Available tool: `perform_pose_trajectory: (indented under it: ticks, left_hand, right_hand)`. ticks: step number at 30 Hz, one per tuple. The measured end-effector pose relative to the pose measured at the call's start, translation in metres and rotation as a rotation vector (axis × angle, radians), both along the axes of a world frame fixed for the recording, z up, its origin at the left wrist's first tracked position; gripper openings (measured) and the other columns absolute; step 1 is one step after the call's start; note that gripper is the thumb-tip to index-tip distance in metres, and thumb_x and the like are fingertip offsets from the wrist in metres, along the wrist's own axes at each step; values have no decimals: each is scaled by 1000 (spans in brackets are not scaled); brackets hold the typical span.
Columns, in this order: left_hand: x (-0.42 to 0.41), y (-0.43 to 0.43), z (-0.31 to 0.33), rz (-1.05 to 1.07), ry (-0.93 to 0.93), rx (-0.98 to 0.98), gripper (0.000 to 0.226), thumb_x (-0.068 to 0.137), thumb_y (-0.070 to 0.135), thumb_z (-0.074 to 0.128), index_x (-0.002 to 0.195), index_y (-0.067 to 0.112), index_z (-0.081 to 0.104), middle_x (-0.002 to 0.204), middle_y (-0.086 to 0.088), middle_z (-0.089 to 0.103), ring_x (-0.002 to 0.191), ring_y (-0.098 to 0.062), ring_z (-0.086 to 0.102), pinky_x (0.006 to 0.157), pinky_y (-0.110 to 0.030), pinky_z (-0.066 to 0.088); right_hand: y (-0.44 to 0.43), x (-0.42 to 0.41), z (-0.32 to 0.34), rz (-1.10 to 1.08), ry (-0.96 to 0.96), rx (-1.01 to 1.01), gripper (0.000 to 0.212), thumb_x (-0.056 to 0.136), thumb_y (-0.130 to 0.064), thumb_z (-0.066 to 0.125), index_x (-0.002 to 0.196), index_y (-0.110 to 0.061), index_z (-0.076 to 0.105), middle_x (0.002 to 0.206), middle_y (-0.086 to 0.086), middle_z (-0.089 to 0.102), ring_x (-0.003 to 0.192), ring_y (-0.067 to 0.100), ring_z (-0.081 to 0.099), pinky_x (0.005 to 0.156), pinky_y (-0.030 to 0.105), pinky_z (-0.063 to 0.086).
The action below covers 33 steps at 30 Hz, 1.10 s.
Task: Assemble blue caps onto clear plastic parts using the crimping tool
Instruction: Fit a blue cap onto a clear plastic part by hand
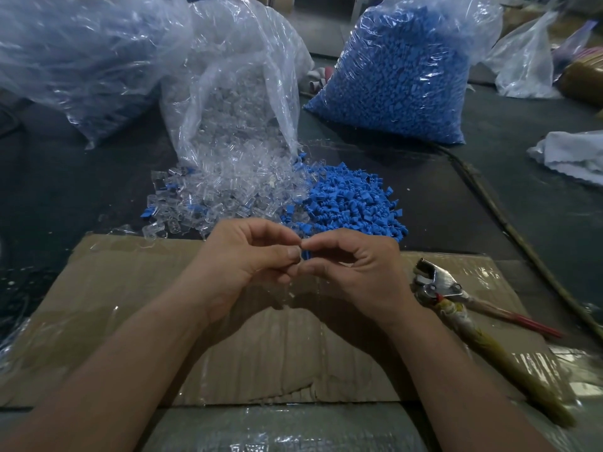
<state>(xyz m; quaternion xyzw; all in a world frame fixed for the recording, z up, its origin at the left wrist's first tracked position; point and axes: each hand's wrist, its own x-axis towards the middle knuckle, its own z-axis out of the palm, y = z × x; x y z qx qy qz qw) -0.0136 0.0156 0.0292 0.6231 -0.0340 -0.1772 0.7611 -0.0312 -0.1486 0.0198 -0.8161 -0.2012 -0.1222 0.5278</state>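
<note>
Pinched between thumb and forefinger of left hand [248, 262] is a clear part [295, 256], largely hidden by the fingertips; remaining fingers are curled. A blue cap [306, 255] is pinched by fingertips of right hand [362, 272] and held against the clear part, above the cardboard sheet [130, 305]. Whether the cap is seated cannot be told. The crimping tool [437, 283] lies unheld on the cardboard, just beside the right wrist. Clear parts pile [228, 190] and blue caps pile [349, 200] lie behind the hands, touching each other.

Risks, est.:
- Cap entered tilted: may jam or pop out once right hand is freed for the tool.
- Slack left pinch: assy. may be dropped and lost among loose parts.
</note>
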Motion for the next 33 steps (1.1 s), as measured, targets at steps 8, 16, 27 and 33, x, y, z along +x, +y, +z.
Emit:
perform_pose_trajectory:
  ticks: [8, 16, 27, 33]
  left_hand:
    - [-3, -3, 3, -24, 72, 68, 21, 51, 3, 66, 71, 1, 59, 52, -11, 62, 42, -16, 59, 40, -20, 50]
    - [-4, -5, 1, 6, 84, 68, 7, 56, 2, 67, 62, 5, 69, 53, -13, 64, 44, -15, 61, 42, -19, 50]
    - [-3, -6, 1, 50, 99, 41, 27, 67, -11, 63, 52, 10, 70, 49, -10, 62, 40, -12, 58, 39, -17, 47]
    - [-4, -6, 3, 68, 127, 28, 27, 71, -16, 60, 54, 5, 64, 50, -13, 60, 38, -13, 56, 39, -17, 47]
  right_hand:
    - [0, -1, 0, 26, -68, -97, 29, 69, -8, 73, 96, -12, 66, 83, -8, 64, 79, 4, 63, 72, 11, 50]
    - [0, 2, -3, 4, -131, -99, 25, 67, -9, 73, 91, -1, 70, 87, -3, 65, 84, 8, 64, 78, 14, 50]
    - [3, 2, -4, -1, -173, -95, 22, 72, -5, 70, 94, -2, 70, 90, -3, 65, 85, 9, 65, 80, 17, 52]
    - [3, 2, -4, -8, -179, -106, 22, 71, -3, 71, 93, -1, 70, 88, -3, 66, 83, 8, 64, 78, 14, 50]
